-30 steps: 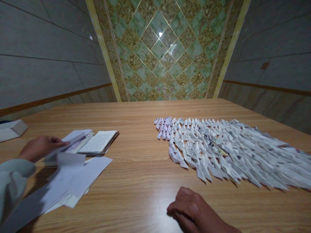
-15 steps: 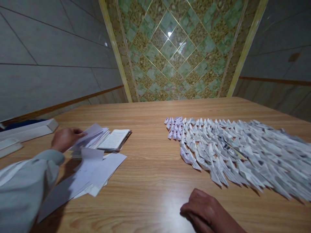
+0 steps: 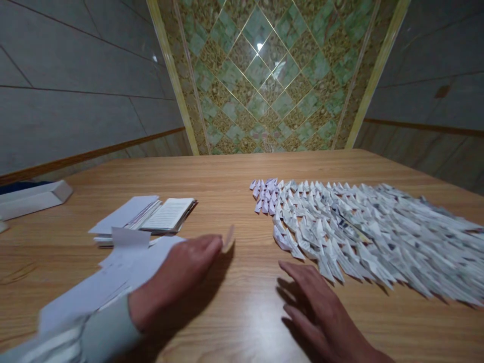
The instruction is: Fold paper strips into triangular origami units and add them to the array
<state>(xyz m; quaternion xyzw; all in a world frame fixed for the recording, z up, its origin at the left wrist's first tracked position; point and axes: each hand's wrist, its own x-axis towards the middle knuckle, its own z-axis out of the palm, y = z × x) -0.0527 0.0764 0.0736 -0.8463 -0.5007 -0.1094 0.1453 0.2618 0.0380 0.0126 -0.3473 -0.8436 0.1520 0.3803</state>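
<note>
My left hand (image 3: 189, 259) is over the middle of the table, its fingers closed on a small piece of paper (image 3: 229, 239), seen almost edge-on and blurred. Most of that paper hides behind my fingers. My right hand (image 3: 315, 305) is open at the near side, thumb and fingers apart, with nothing in it. Loose pale sheets (image 3: 79, 297) lie under and left of my left forearm. Beyond them rests an open booklet (image 3: 170, 214) with printed pages, and a stack of pale paper (image 3: 126, 214) beside it.
Many folded paper pieces (image 3: 340, 227) stand in rows across the right of the table, mostly printed white, with a few lilac ones (image 3: 266, 194) at the left end. A long white box (image 3: 34, 199) lies at the far left. A tiled wall (image 3: 264, 91) rises behind the table.
My left hand has left the paper stack and moved right and nearer, carrying a piece of paper. My right hand has opened from a loose curl and shifted slightly forward.
</note>
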